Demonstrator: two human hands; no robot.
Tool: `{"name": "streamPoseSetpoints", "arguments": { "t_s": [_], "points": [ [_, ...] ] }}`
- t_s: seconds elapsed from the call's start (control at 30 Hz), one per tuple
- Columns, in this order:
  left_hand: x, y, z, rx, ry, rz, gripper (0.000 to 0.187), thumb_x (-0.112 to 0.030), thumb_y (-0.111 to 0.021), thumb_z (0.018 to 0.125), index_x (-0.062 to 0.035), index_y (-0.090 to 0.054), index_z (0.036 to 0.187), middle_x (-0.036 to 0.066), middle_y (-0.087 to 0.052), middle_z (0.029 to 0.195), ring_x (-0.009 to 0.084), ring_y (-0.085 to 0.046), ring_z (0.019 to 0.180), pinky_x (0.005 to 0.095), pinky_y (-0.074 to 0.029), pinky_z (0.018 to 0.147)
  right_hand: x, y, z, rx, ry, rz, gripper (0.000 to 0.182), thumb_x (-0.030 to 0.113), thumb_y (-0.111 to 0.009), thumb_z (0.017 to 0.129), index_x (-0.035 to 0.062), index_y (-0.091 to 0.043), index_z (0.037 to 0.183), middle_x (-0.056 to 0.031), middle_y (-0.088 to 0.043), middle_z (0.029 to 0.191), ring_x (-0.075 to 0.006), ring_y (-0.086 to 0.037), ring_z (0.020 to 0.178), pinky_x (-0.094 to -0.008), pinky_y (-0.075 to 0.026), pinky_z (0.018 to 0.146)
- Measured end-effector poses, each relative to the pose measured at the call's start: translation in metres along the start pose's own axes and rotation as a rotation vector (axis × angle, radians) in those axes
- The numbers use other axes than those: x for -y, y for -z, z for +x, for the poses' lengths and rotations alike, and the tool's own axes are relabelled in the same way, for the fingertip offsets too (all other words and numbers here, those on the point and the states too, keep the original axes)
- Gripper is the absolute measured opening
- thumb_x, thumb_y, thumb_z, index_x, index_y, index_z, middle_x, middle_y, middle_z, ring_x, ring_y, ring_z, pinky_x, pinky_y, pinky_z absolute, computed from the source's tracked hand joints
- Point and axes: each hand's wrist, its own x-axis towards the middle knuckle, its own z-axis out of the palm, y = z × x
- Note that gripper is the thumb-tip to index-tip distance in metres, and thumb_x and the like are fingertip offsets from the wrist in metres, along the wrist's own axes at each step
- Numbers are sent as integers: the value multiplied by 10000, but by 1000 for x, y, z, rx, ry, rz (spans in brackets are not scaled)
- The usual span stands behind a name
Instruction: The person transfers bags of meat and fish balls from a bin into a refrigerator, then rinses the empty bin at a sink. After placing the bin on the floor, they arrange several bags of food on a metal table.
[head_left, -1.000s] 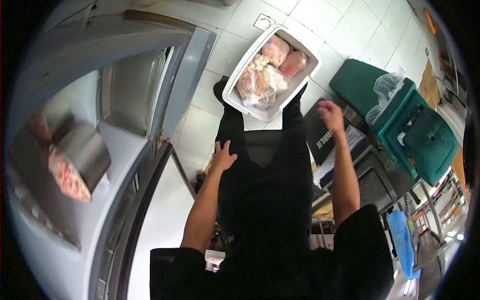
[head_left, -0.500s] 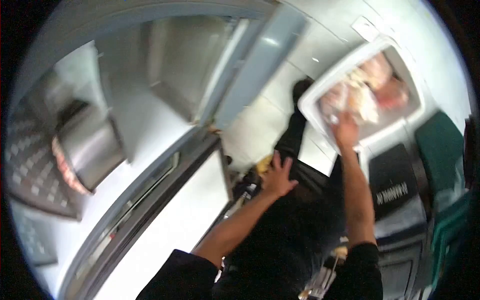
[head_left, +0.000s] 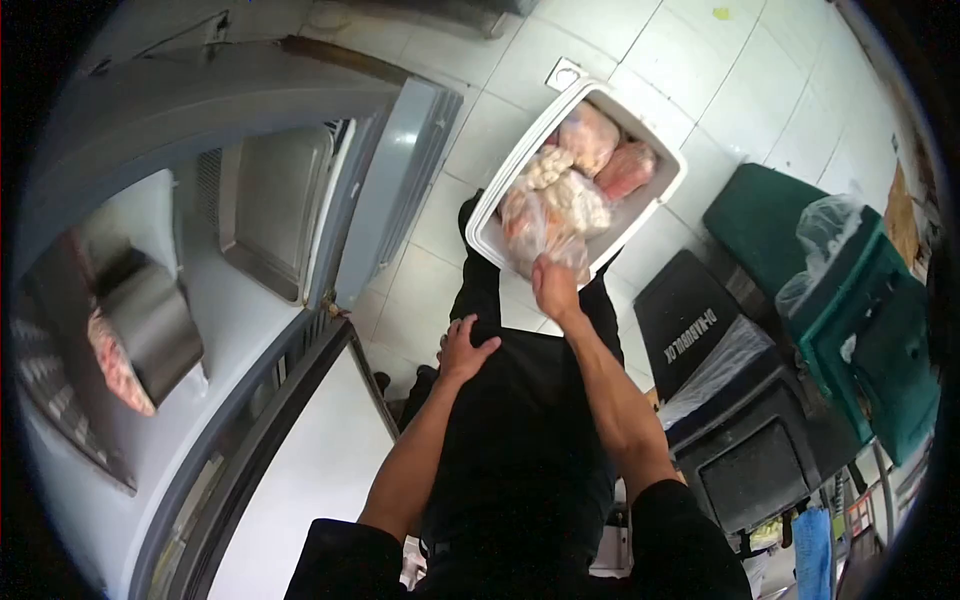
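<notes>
A white bin [head_left: 672,190] stands on the floor in front of my legs with several clear bags of meat and other pale food in it. My right hand [head_left: 555,288] is closed on the gathered top of a clear plastic bag [head_left: 530,222] at the bin's near side; the bag holds pinkish-orange food. Behind that bag lie a bag of pale lumps [head_left: 578,203], a pink bag of meat [head_left: 588,138] and a redder one [head_left: 627,168]. My left hand [head_left: 466,352] is near my thigh over the black apron [head_left: 510,400], thumb apart and holding nothing.
On the left, a chest freezer or cabinet [head_left: 245,330] has its grey lid [head_left: 385,190] raised; a metal container [head_left: 150,320] with pink meat is inside. Black crates [head_left: 690,320] and green crates [head_left: 755,220] with loose plastic film [head_left: 825,235] stand right. White tiles [head_left: 700,80] cover the floor.
My view has turned, and the bin now appears further left and sharper. My right hand has closed on the bag's top. My left hand has come lower beside my thigh.
</notes>
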Motion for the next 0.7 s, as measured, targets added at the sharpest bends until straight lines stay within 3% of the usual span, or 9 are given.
{"name": "streamPoseSetpoints", "arguments": {
  "t_s": [0.17,0.23,0.33,0.4,0.47,0.57,0.63,0.67,0.7],
  "points": [
    [-57,60,-58,93,-106,-964,767,-536,-543,858,-126,-248,1435,108,-327,1452,298,-328,1313,496,-290,1047,131,103,-86,118,128,166,144,128,-489,866,15,-549,802,-245,-577,739,-445,-563,721,-490,-443,634],
    [-60,63,-79,459,-171,-1589,788,-618,-450,863,-136,-228,1445,87,-317,1462,287,-321,1317,486,-279,1060,189,150,-116,197,356,228,119,112,-487,850,23,-545,797,-209,-561,722,-413,-554,693,-450,-450,629],
    [-84,68,-126,306,-269,-1833,700,-630,-312,897,-136,-373,1389,92,-414,1400,291,-403,1268,468,-302,1071,275,213,-147,351,719,249,71,62,-507,786,58,-570,817,-171,-587,764,-365,-586,721,-414,-469,669],
    [-104,91,-166,313,-542,-1944,686,-607,-377,886,-124,-402,1372,121,-448,1367,301,-442,1238,465,-332,1056,314,241,-160,386,925,201,143,42,-541,753,65,-601,881,-155,-605,778,-342,-600,730,-404,-476,682],
    [-136,120,-216,174,-463,-2033,703,-611,-454,847,-126,-426,1356,129,-478,1338,308,-474,1208,479,-345,1043,350,281,-178,388,1107,175,196,32,-560,736,66,-617,920,-142,-616,782,-331,-606,733,-398,-479,689],
    [-156,147,-254,136,-794,-2042,733,-626,-517,807,-119,-453,1331,117,-517,1298,296,-503,1178,489,-352,1035,377,335,-199,43,1411,6,243,22,-577,726,58,-632,960,-135,-641,897,-312,-624,816,-403,-486,710],
    [-160,166,-261,151,-950,-2025,722,-617,-522,811,-116,-455,1326,113,-524,1291,295,-507,1174,485,-360,1031,362,359,-188,-207,1083,248,341,33,-570,753,49,-594,1093,-111,-624,1068,-286,-616,934,-411,-497,759],
    [-158,174,-264,203,-1029,-2025,711,-608,-527,815,-114,-458,1321,109,-531,1283,293,-510,1170,482,-367,1027,353,353,-176,-213,1120,250,341,33,-570,753,49,-594,1093,-111,-624,1068,-286,-616,934,-411,-497,759],
    [-153,192,-268,199,-1054,-2028,711,-608,-527,815,-114,-458,1321,109,-531,1283,293,-510,1170,482,-367,1027,345,327,-147,33,924,637,430,69,-583,746,48,-538,1174,-119,-592,1131,-289,-595,985,-418,-506,767]
  ]
}}
